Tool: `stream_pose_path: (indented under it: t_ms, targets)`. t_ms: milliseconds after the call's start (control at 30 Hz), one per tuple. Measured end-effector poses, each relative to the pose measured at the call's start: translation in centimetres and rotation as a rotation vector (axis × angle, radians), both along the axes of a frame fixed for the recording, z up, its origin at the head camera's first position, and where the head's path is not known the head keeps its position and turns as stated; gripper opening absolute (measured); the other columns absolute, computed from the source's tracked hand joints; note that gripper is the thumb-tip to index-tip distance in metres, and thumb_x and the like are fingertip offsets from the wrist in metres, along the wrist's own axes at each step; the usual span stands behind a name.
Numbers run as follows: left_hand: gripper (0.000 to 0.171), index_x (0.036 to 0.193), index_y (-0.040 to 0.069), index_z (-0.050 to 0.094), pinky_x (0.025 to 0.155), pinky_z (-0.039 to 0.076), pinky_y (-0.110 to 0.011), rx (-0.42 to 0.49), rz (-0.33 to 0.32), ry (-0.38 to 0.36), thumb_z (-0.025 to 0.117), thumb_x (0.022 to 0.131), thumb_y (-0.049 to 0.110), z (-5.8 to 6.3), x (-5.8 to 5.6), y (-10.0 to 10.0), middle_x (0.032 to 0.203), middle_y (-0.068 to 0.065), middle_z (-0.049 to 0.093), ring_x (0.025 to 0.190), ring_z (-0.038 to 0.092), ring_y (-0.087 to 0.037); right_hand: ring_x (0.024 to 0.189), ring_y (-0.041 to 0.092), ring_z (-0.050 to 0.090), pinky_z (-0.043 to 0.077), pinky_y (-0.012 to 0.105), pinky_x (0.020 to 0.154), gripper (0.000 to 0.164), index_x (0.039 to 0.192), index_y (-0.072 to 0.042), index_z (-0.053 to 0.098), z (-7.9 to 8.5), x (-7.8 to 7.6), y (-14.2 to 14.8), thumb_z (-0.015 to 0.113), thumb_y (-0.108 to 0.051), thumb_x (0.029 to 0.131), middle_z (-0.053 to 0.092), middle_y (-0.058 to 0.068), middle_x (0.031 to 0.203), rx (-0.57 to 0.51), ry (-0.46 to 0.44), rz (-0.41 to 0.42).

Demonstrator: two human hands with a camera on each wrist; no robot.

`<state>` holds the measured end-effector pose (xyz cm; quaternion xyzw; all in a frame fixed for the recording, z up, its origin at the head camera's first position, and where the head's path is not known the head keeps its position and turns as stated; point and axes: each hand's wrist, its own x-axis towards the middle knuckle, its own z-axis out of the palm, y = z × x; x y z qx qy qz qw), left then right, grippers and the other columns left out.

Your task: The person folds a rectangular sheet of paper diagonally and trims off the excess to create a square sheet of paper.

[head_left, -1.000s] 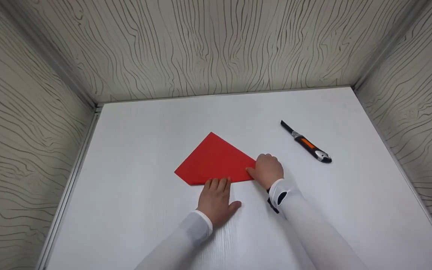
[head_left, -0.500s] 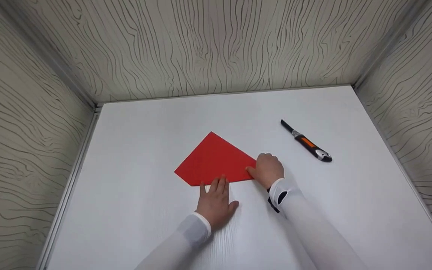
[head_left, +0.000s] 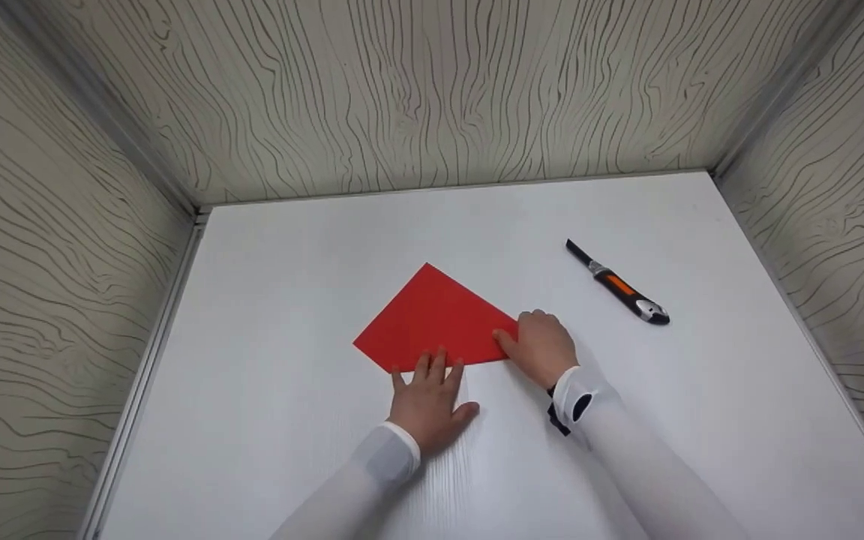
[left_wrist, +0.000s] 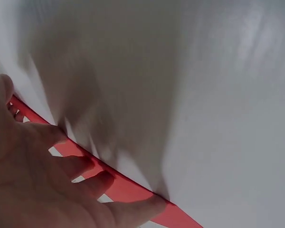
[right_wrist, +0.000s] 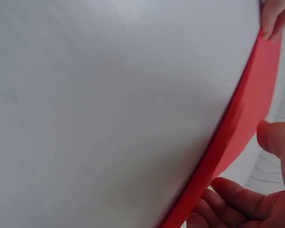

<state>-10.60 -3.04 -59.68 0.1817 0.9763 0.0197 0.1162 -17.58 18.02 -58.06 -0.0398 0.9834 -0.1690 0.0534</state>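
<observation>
A folded sheet of red paper [head_left: 432,311] lies on the white table, its crease running along the near side. My left hand [head_left: 426,412] has its fingers spread, with the fingertips [left_wrist: 154,203] pressing along that crease; the thumb sticks out to the right over the table. At the paper's right end, my right hand [head_left: 544,349] holds the corner, its thumb on top and its other fingers curled at the edge. That corner is hidden under the hand. In the right wrist view, the near edge of the red paper [right_wrist: 237,118] looks slightly raised as a rounded fold.
A utility knife [head_left: 619,289] with a black and orange handle lies to the right of the paper, blade pointing to the back left. Wood-patterned panels [head_left: 432,90] enclose the white table [head_left: 267,285] at the back and both sides.
The fingers of my left hand have spread apart, the little finger shifting left along the crease and the middle ones reaching further onto the paper. My right hand keeps its hold at the corner.
</observation>
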Motion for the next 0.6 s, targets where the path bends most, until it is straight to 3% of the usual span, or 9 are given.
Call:
stream_pose_path:
  t_ms: [100,200,300,400,600]
  targets:
    - [0.089,0.163,0.027,0.030,0.109,0.029,-0.074,-0.012,-0.001,-0.006,0.060,0.090,0.068,0.1,0.1,0.1,0.167,-0.008,0.027,0.151,0.028,-0.037,0.093,0.028,0.062,0.055,0.044,0.086,0.041,0.111,-0.001,0.070,-0.1,1.5,-0.4,0.071,-0.038,0.095,0.067,0.013,0.101,0.006,0.072,0.133]
    - [0.089,0.163,0.028,0.028,0.109,0.027,-0.074,-0.027,-0.007,-0.002,0.059,0.090,0.070,0.1,0.2,0.1,0.168,-0.007,0.026,0.152,0.025,-0.036,0.116,0.030,0.059,0.048,0.048,0.104,0.053,0.131,-0.008,0.067,-0.8,3.5,-1.0,0.074,-0.043,0.092,0.065,0.012,0.126,0.072,0.139,0.327]
    - [0.091,0.164,0.030,0.026,0.110,0.026,-0.074,-0.046,-0.019,0.010,0.061,0.089,0.069,-0.2,0.3,0.1,0.169,-0.005,0.023,0.153,0.023,-0.035,0.133,0.032,0.049,0.036,0.052,0.115,0.062,0.146,-0.014,0.058,-1.7,5.0,-1.6,0.067,-0.049,0.095,0.057,0.011,0.143,0.124,0.146,0.469]
    - [0.092,0.164,0.030,0.025,0.110,0.027,-0.074,-0.072,-0.030,0.028,0.063,0.088,0.067,-0.3,0.4,0.2,0.169,-0.004,0.022,0.154,0.022,-0.035,0.139,0.033,0.043,0.030,0.052,0.119,0.065,0.151,-0.015,0.052,-2.2,5.8,-2.0,0.060,-0.052,0.099,0.052,0.011,0.149,0.148,0.136,0.508]
    - [0.095,0.165,0.023,0.022,0.110,0.027,-0.073,-0.126,-0.037,0.045,0.059,0.090,0.067,-0.5,0.5,0.4,0.170,-0.005,0.021,0.154,0.021,-0.033,0.140,0.034,0.042,0.029,0.052,0.119,0.067,0.154,-0.014,0.048,-2.6,6.2,-2.4,0.055,-0.054,0.101,0.049,0.013,0.151,0.145,0.114,0.477]
